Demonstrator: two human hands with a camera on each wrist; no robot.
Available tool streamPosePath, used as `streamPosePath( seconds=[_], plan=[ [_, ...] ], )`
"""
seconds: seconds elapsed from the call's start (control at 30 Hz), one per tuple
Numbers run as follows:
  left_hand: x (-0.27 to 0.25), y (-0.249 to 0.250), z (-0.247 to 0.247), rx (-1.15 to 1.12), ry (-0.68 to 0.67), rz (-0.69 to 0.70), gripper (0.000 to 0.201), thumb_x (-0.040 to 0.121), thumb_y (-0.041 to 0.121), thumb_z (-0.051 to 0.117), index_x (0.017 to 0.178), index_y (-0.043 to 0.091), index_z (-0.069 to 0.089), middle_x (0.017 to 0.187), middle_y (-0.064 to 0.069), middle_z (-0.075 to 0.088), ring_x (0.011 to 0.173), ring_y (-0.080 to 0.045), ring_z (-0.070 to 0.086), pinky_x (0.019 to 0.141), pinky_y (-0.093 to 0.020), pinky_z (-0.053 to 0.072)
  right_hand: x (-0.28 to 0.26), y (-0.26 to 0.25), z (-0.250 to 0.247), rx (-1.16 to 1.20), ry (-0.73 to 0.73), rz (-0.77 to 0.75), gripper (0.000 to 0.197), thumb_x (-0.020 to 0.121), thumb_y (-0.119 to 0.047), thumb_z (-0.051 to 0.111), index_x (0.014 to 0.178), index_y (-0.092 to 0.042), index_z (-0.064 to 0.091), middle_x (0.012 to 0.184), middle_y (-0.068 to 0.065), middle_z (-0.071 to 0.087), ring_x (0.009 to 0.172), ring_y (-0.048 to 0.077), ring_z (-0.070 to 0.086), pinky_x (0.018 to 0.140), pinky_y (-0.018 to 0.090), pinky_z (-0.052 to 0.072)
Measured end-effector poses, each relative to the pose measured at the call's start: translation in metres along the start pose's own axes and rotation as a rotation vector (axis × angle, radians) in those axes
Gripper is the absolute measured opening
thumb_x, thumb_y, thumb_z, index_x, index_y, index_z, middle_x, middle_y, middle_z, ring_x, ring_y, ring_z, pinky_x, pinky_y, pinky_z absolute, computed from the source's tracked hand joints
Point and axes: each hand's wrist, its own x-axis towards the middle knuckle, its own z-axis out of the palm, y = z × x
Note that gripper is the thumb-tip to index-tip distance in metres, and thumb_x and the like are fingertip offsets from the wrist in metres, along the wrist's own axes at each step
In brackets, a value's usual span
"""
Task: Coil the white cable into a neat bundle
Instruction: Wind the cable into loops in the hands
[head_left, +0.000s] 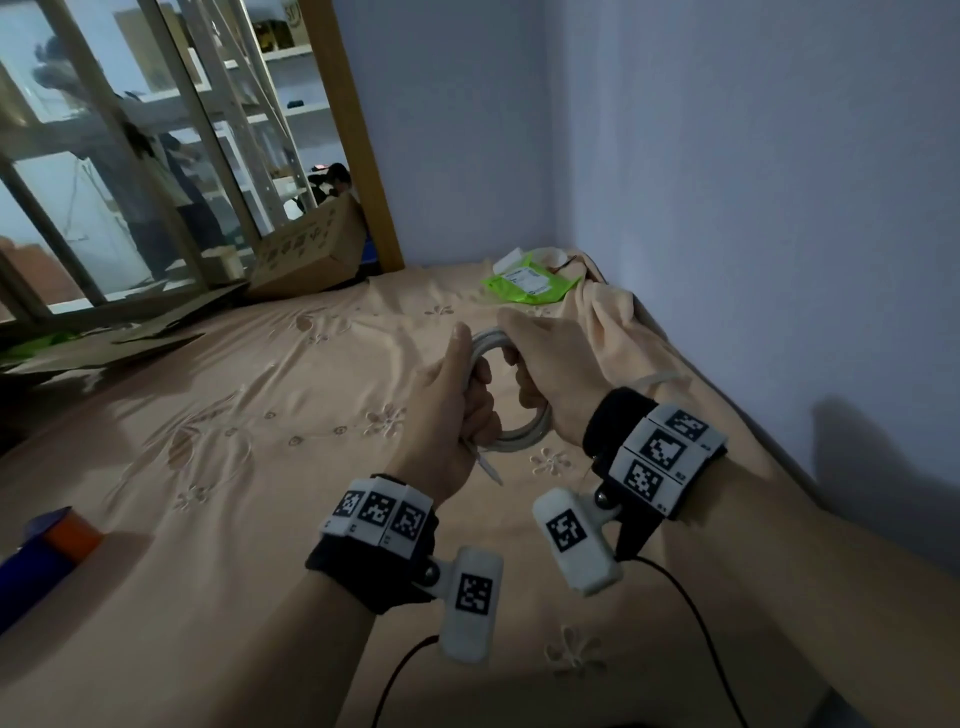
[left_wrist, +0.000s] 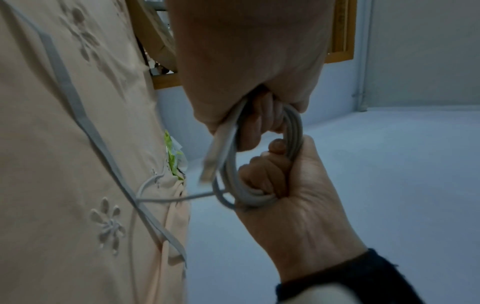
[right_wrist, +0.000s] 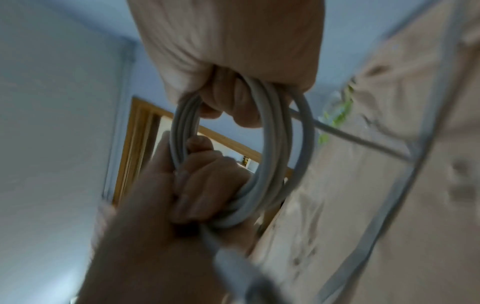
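The white cable (head_left: 524, 432) is wound into a small coil of several loops, held in the air over the peach bed sheet (head_left: 234, 415). My left hand (head_left: 467, 395) grips the coil's left side, and a short plug end (head_left: 488, 467) sticks out below that fist. My right hand (head_left: 540, 369) grips the opposite side, fingers curled through the ring. In the left wrist view the coil (left_wrist: 293, 127) spans both fists, and a thin loose tail (left_wrist: 168, 198) runs off to the sheet. The right wrist view shows the ring (right_wrist: 270, 144) and the same tail (right_wrist: 363, 142).
A green packet (head_left: 530, 283) lies by the wall at the bed's far end, beside bunched sheet (head_left: 608, 312). A cardboard box (head_left: 306, 254) and a wooden post (head_left: 358, 135) stand at the far left. A blue and orange object (head_left: 47, 545) lies near left. A flat grey band (left_wrist: 85, 121) crosses the sheet.
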Motion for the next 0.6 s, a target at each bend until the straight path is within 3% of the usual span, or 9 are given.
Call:
streamPosePath(
  seconds=[0.1,0.2,0.3,0.47,0.6],
  plan=[
    [0.002,0.003,-0.002,0.114,-0.045,-0.025,0.054,0.094,0.057,0.047,0.062,0.014,0.048,0.048,0.0,0.019,0.037,-0.012,0.015,0.041,-0.023,0.015,0.002,-0.004,-0.003,-0.323,-0.128,-0.128,0.041,0.091,-0.031,0.058,0.058,-0.007,0.054,0.055,0.008,0.046,0.037,0.015,0.034,0.038,0.023,0.028],
    [0.001,0.003,-0.001,0.117,-0.048,-0.046,0.057,0.094,0.06,0.046,0.057,0.017,0.048,0.048,0.001,0.017,0.039,-0.012,0.013,0.044,-0.028,0.01,0.003,-0.011,-0.003,-0.425,-0.195,-0.13,0.043,0.093,-0.031,0.057,0.054,-0.013,0.05,0.049,0.003,0.045,0.035,0.012,0.033,0.038,0.023,0.028],
    [0.002,0.005,0.001,0.07,-0.017,-0.011,0.054,0.096,0.053,0.048,0.056,0.016,0.047,0.044,0.003,0.016,0.037,-0.011,0.012,0.043,-0.027,0.009,0.003,-0.014,-0.004,-0.314,-0.204,-0.055,0.042,0.093,-0.032,0.056,0.056,-0.012,0.052,0.042,-0.003,0.042,0.037,0.013,0.034,0.039,0.023,0.028],
    [0.003,0.01,0.003,-0.148,0.085,-0.015,0.051,0.097,0.044,0.051,0.057,0.015,0.039,0.04,0.004,0.018,0.033,-0.01,0.013,0.037,-0.024,0.011,0.001,-0.011,-0.01,0.083,-0.278,0.226,0.048,0.094,-0.049,0.051,0.064,-0.012,0.052,0.044,-0.005,0.026,0.037,0.011,0.02,0.042,0.025,0.02],
    [-0.001,0.004,0.007,-0.225,0.11,0.004,0.054,0.097,0.048,0.049,0.056,0.015,0.039,0.04,0.004,0.017,0.033,-0.01,0.013,0.035,-0.023,0.013,0.001,-0.004,-0.007,0.185,-0.216,0.226,0.048,0.093,-0.046,0.056,0.058,-0.015,0.046,0.042,-0.006,0.024,0.034,0.01,0.018,0.04,0.023,0.016]
  ],
)
